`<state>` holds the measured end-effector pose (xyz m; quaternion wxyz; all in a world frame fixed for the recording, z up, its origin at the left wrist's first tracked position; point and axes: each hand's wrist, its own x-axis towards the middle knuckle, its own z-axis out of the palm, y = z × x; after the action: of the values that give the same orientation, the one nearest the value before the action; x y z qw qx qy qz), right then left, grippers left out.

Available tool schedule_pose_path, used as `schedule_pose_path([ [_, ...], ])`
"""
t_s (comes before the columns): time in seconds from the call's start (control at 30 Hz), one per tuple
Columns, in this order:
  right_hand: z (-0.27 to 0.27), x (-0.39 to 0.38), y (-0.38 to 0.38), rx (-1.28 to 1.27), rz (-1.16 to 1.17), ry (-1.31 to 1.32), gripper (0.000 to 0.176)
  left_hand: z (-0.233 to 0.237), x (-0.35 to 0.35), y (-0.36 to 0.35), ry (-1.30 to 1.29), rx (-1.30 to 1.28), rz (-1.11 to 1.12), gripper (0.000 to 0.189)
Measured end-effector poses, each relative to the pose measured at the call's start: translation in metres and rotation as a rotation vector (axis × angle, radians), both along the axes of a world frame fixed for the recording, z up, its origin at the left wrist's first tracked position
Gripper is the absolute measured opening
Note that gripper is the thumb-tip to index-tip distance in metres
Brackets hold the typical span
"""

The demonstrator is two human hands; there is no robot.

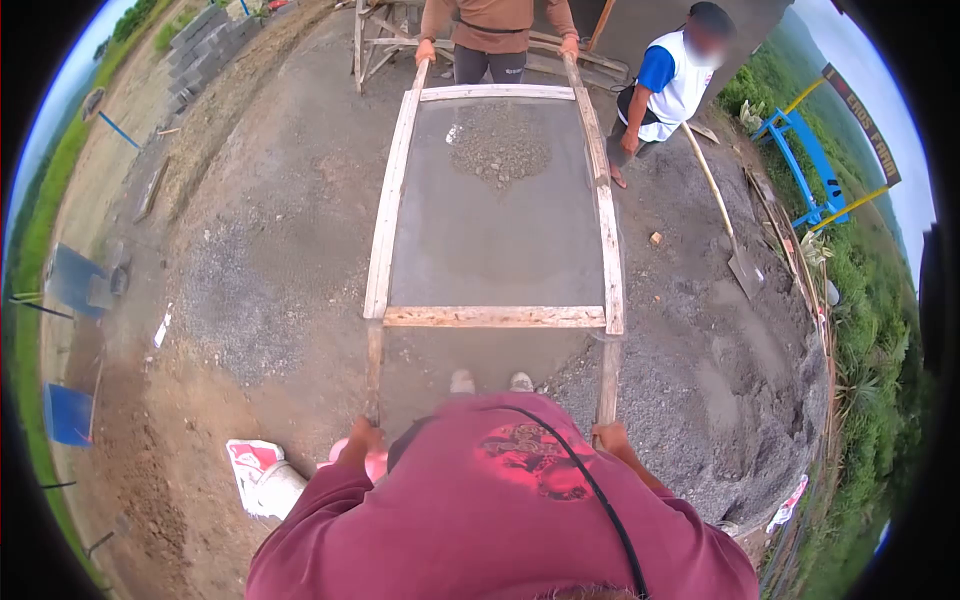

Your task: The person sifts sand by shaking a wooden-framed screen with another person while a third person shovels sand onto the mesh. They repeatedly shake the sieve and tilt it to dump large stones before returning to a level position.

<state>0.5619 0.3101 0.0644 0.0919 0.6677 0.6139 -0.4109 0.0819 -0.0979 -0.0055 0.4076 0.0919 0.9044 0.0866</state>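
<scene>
A wooden-framed sand screen [495, 317] stretches in front of me, with a small heap of gravel [500, 145] on its mesh toward the far end. My left hand [365, 436] is wrapped around the near left handle [374, 362] of the frame. Around the near right handle [609, 375] closes my right hand [610, 437]. At the far end, a co-worker's hands [425, 50] grip the other two handles. Part of my left hand is hard to see beside my sleeve.
Another person [678, 75] stands right of the screen, near a shovel [742, 265] resting on grey sand [740, 370]. A white and red sack [255, 465] and a bucket [280, 490] lie at my left. Blue containers [70, 414] stand farther left; concrete blocks [197, 55] are stacked behind.
</scene>
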Motion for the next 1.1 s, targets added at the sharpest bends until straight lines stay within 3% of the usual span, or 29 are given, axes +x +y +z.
schedule_pose_path([
  [0.03,0.01,0.008,-0.023,0.003,-0.026,-0.067,0.041,0.003,0.019,-0.025,-0.002,0.02,-0.047,0.062],
  [0.07,0.015,0.026,-0.048,0.001,-0.052,-0.137,0.041,0.053,0.033,-0.015,-0.053,-0.037,-0.01,0.062],
  [0.17,0.001,0.054,-0.074,0.009,-0.155,-0.158,0.04,0.007,0.041,-0.05,-0.05,0.062,0.062,0.063],
  [0.2,0.024,0.03,-0.069,-0.008,-0.188,-0.155,0.04,0.027,0.038,-0.034,0.039,0.033,-0.006,0.062],
  [0.27,0.062,-0.032,-0.037,-0.04,-0.198,-0.103,0.039,0.022,0.003,-0.003,-0.046,-0.03,-0.013,0.061],
  [0.33,0.028,-0.057,0.018,-0.061,-0.088,0.017,0.035,0.031,-0.049,0.053,-0.182,-0.031,-0.002,0.046],
  [0.37,-0.065,-0.034,0.065,0.031,-0.02,0.126,0.029,-0.014,-0.069,0.065,0.115,0.126,0.027,0.033],
  [0.4,0.014,-0.1,0.086,-0.123,-0.248,0.247,0.026,0.025,-0.098,0.11,0.081,0.14,-0.076,0.03],
  [0.43,-0.006,-0.115,0.134,-0.105,-0.207,0.276,0.022,0.063,-0.121,0.151,0.098,0.156,-0.049,0.037],
  [0.47,0.04,-0.151,0.159,-0.158,-0.242,0.362,0.019,0.087,-0.146,0.185,0.138,0.144,-0.075,0.037],
  [0.53,0.081,-0.19,0.223,-0.188,-0.208,0.358,0.022,0.107,-0.195,0.234,0.303,0.15,-0.162,0.033],
  [0.57,0.11,-0.207,0.242,-0.167,-0.211,0.349,0.023,0.141,-0.205,0.255,0.239,0.147,-0.124,0.032],
  [0.6,0.131,-0.213,0.252,-0.153,-0.222,0.336,0.024,0.176,-0.2,0.269,0.169,0.137,-0.093,0.031],
  [0.7,0.135,-0.196,0.257,-0.151,-0.166,0.3,0.023,0.193,-0.163,0.272,0.163,0.04,-0.109,0.032],
  [0.73,0.113,-0.178,0.252,-0.167,-0.176,0.33,0.024,0.126,-0.161,0.252,0.2,0.119,-0.166,0.032],
  [0.8,0.045,-0.12,0.218,-0.109,-0.183,0.365,0.026,0.065,-0.102,0.205,0.259,0.142,-0.071,0.047],
  [0.83,-0.018,-0.074,0.203,-0.08,-0.195,0.37,0.027,0.036,-0.068,0.174,0.3,0.102,-0.059,0.057],
  [0.87,-0.068,-0.023,0.178,-0.064,-0.199,0.337,0.04,0.039,-0.031,0.15,0.137,0.066,-0.02,0.06],
  [0.9,-0.055,0.009,0.14,-0.05,-0.092,0.183,0.038,0.024,0.001,0.119,-0.018,0.036,0.06,0.063],
  [0.93,-0.011,0.019,0.101,-0.084,-0.139,0.196,0.039,-0.007,0.031,0.076,-0.005,0.025,0.081,0.064],
  [1.0,-0.059,0.1,0.061,-0.03,0.049,0.106,0.038,0.026,0.093,0.047,0.006,0.016,0.025,0.047],
  [1.03,-0.083,0.137,0.051,-0.026,0.169,0.102,0.038,0.015,0.108,0.028,-0.118,0.015,0.056,0.052],
  [1.07,-0.059,0.135,0.045,-0.065,0.055,0.046,0.038,0.076,0.128,0.053,-0.028,0.007,0.09,0.052],
  [1.1,-0.016,0.118,0.042,-0.093,-0.055,-0.004,0.039,0.076,0.132,0.057,-0.03,0.036,0.096,0.049],
])
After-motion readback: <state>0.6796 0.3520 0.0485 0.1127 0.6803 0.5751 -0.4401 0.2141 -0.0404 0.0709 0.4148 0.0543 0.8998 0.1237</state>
